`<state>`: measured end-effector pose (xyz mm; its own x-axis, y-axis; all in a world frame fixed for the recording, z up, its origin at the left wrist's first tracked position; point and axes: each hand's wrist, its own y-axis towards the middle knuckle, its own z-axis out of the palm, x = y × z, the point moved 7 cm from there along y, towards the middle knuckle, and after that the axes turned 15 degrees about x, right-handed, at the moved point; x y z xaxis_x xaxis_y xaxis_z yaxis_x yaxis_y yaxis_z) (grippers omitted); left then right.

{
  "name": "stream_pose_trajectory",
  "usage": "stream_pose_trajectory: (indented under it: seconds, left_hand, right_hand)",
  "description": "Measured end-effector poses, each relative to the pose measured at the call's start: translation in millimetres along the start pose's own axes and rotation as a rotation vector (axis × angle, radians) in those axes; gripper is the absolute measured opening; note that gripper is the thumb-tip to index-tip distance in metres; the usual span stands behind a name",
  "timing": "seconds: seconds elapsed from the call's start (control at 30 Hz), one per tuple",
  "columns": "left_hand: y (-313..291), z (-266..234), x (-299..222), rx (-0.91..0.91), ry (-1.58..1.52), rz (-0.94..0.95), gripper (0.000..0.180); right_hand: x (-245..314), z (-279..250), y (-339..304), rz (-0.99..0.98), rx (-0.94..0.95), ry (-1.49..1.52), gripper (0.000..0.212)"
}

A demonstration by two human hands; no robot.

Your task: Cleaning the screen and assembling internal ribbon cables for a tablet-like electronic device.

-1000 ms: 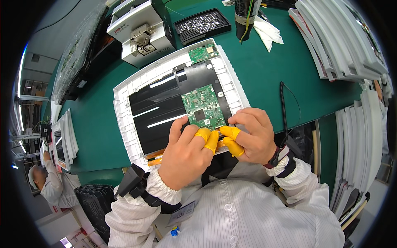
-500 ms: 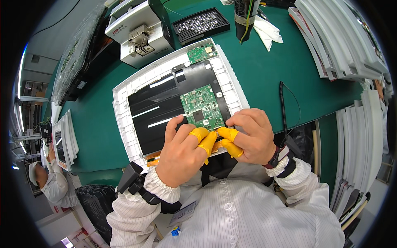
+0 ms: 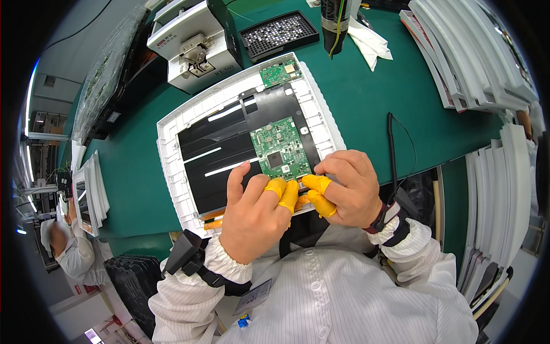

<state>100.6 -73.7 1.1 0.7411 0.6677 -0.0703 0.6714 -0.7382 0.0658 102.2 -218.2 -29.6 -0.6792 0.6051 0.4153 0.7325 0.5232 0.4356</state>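
Note:
A white plastic panel frame [image 3: 172, 146] with a black back plate [image 3: 209, 186] lies on the bench before me. A green circuit board [image 3: 279, 143] sits on the plate's near right part. My left hand [image 3: 255, 209] has yellow finger cots on and presses its closed fingertips to the board's near edge; what is under them is hidden. Just beside it, my right hand [image 3: 349, 189], also with yellow cots, pinches at an orange flex cable [image 3: 300, 202] that shows between both hands. Another orange flex strip [image 3: 213, 224] lies along the frame's near left edge.
A smaller green board [image 3: 281, 73] is at the frame's far corner. Behind stand a silver-white machine [image 3: 200, 49], a black tray of screws [image 3: 279, 35] and a hanging dark tool [image 3: 334, 28]. White panels [image 3: 467, 54] are stacked right. A co-worker [image 3: 71, 252] is at far left.
My left fingertips have drawn slightly left, away from the right ones, baring more of the orange flex cable. My right hand stays nearly still. The hanging tool has swung a little left.

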Motion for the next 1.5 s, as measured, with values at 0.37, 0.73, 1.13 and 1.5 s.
stream_pose_trajectory:
  seconds: [0.37,0.73,1.13,1.5]
  left_hand:
    - [-0.4,0.1,3.6,0.001,-0.015,0.075,0.013]
    - [-0.5,-0.5,7.7,-0.032,-0.085,0.012,0.021]
    - [-1.7,-3.2,6.6,-0.010,-0.069,-0.050,0.025]
    - [-6.3,4.2,9.3,-0.085,-0.122,-0.126,0.023]
  right_hand:
    - [0.7,-0.5,-0.1,-0.005,-0.016,-0.003,0.025]
    - [0.3,0.4,-0.7,-0.009,-0.030,-0.009,0.024]
    - [-3.8,-3.9,-4.1,0.010,-0.070,0.044,0.032]
    - [-1.2,-6.2,2.8,0.009,0.011,0.121,0.023]
